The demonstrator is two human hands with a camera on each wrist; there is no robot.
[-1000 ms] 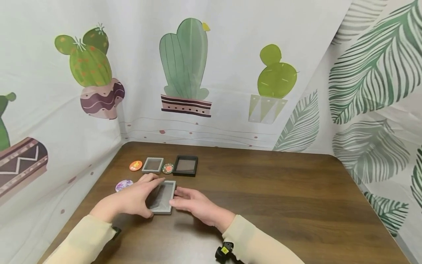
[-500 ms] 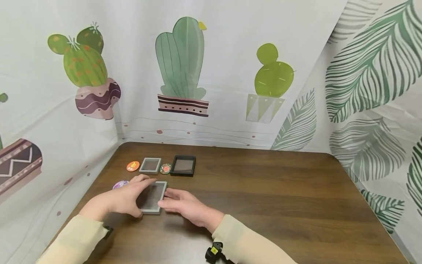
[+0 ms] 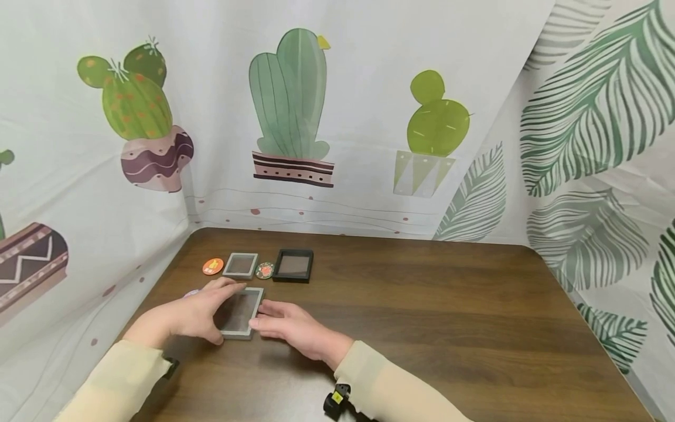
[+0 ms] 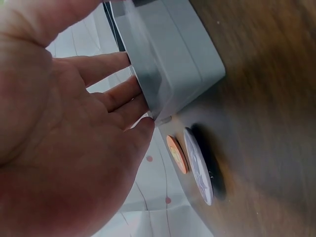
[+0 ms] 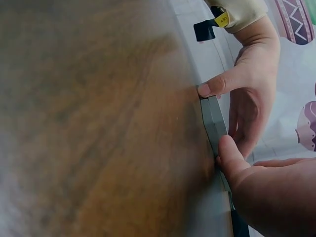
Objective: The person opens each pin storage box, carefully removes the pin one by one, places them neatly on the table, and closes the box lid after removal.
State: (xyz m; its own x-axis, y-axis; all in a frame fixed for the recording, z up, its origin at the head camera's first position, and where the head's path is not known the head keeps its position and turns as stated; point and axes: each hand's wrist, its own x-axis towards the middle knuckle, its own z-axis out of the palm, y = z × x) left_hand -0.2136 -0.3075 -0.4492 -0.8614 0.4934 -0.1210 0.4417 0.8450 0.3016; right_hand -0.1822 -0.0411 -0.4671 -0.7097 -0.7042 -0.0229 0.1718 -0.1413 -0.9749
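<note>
A square grey display frame point(image 3: 236, 335) with a clear film pane lies at the left front of the table, between both hands. My left hand point(image 3: 196, 313) spans its left side, thumb at the near edge and fingertips at the far edge. In the left wrist view the fingertips meet the rim of the grey frame point(image 4: 182, 44). My right hand point(image 3: 295, 329) holds the right edge. The right wrist view has its thumb point(image 5: 229, 155) against the frame's side. Behind my left hand a purple round disc point(image 3: 191, 292) is mostly hidden.
Farther back stand an orange disc point(image 3: 213, 266), a smaller grey frame point(image 3: 239, 276), a dark patterned disc point(image 3: 265, 270) and a black frame point(image 3: 293, 279) in a row. A cactus-print curtain point(image 3: 364, 117) hangs behind the wooden table point(image 3: 422, 310).
Both hands have shifted the large grey frame left across the table, and slightly away from me. My left hand now covers more of the purple disc.
</note>
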